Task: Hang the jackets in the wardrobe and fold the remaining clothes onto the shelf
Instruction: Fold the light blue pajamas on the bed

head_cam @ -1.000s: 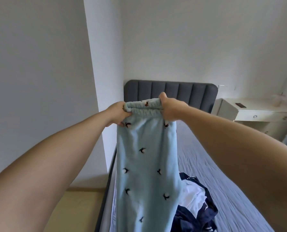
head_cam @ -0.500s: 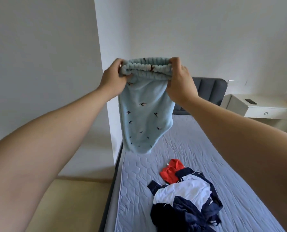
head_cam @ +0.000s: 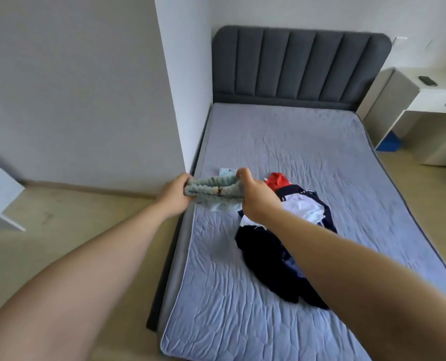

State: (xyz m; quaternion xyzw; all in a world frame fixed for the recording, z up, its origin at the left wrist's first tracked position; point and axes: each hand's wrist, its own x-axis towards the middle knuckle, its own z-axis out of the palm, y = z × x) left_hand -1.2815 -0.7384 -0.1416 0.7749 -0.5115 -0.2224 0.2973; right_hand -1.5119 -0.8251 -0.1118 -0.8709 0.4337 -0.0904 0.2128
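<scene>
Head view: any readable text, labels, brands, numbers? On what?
None readable in this frame.
On the pale blue fuzzy trousers, gripped at the waistband by the left hand and the right hand: small dark motifs, not letters.
On the navy, white and red clothes pile on the grey-blue quilted mattress: no print visible.
On the small dark object on the white desk: too small to tell.

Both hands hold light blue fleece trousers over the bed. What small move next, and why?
Probably lay the light blue fleece trousers flat on the grey quilted mattress; left hand and right hand grip its waistband beside the dark clothes pile.
</scene>
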